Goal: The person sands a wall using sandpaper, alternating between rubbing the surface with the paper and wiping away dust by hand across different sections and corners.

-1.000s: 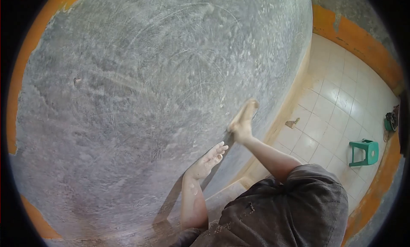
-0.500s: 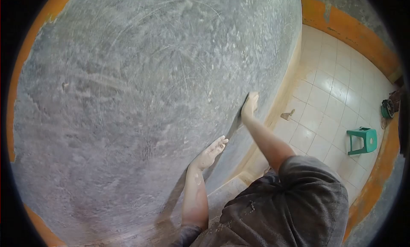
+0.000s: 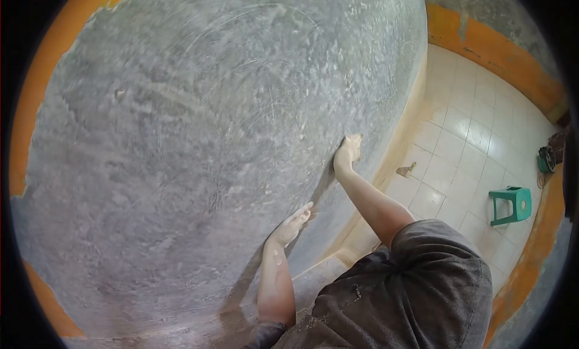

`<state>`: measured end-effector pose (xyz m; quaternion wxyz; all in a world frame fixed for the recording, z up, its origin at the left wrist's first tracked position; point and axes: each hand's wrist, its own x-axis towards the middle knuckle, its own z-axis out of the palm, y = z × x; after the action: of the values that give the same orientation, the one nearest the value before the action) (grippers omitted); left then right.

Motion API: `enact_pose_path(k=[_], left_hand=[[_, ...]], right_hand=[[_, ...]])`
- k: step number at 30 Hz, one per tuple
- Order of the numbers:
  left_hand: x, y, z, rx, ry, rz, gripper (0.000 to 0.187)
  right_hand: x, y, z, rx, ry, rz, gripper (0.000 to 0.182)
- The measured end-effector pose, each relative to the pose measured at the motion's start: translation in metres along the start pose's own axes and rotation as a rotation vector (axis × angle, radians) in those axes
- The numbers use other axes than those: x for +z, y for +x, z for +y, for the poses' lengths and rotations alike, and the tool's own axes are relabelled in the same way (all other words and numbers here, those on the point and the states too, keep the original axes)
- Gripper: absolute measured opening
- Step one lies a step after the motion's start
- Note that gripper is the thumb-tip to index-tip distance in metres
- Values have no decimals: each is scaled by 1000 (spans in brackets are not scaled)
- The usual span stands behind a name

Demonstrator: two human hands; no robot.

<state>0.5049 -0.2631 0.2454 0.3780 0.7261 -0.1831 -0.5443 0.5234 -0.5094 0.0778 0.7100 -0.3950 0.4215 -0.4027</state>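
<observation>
My left hand [image 3: 291, 227] lies against the grey plastered wall [image 3: 181, 138], coated in pale dust. Its fingers are stretched out toward the right and it holds nothing that shows. Higher up and to the right, my right hand [image 3: 346, 155] presses against the same wall, also dusty, with the fingers bent together. A pale, squarish patch shows at its fingertips, and I cannot tell what is under them. Curved scratch marks and pale, rough spots cover the wall around and above both hands.
A scraper [image 3: 406, 169] lies on the white tiled floor [image 3: 449, 147] near the wall's base. Farther right stands a green plastic stool [image 3: 511, 205], with a dark green item [image 3: 546, 160] behind it. Orange-painted bands [image 3: 482, 44] edge the surrounding walls.
My right hand has shifted slightly left and down along the wall. My left hand has turned flatter to the wall and dipped a little. The view has tilted slightly.
</observation>
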Motion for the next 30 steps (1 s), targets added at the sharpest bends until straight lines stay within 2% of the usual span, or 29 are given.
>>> enact_pose_path(k=[2, 4, 6, 9, 11, 13, 14, 15, 17, 20, 23, 25, 27, 29, 30], left_hand=[[-1, -15, -1, -36, -21, 50, 60], [-7, -27, -11, -28, -63, 83, 62], [-16, -33, -30, 27, -131, 102, 65], [-21, -60, -37, 131, -164, 167, 63], [-22, -85, -36, 214, -213, 226, 58], [-26, -115, -37, 353, -207, 250, 57], [-28, -129, -39, 419, -205, 256, 56], [-31, -142, -42, 456, -214, 289, 57], [-33, -163, -46, 530, -234, 353, 57], [-20, -191, -39, 594, -259, 553, 59], [-23, -197, -56, 702, -347, 637, 53], [-24, -200, -69, 756, -418, 670, 51], [-29, -207, -75, 797, -472, 720, 48], [-31, -223, -64, 845, -411, 794, 48], [-28, -230, -64, 851, -388, 819, 47]], right_hand=[[14, -29, -70, -153, -100, -115, 72], [37, -98, -158, -350, -229, -62, 72], [41, -143, -160, -749, -363, -275, 78], [17, -168, -117, -1262, -528, -675, 86], [-5, -159, -123, -798, -939, -993, 89], [8, -142, -108, -1030, -556, -522, 90], [22, -132, -113, -960, -436, -444, 90], [37, -132, -150, -878, -323, -371, 91], [65, -151, -214, -947, -283, -311, 90], [84, -212, -256, -1274, -523, -493, 84], [72, -257, -203, -1544, -594, -787, 80], [50, -255, -144, -1498, -748, -942, 79], [35, -239, -139, -1153, -829, -962, 90], [59, -220, -151, -1179, -489, -550, 98], [74, -227, -179, -1121, -455, -540, 99]])
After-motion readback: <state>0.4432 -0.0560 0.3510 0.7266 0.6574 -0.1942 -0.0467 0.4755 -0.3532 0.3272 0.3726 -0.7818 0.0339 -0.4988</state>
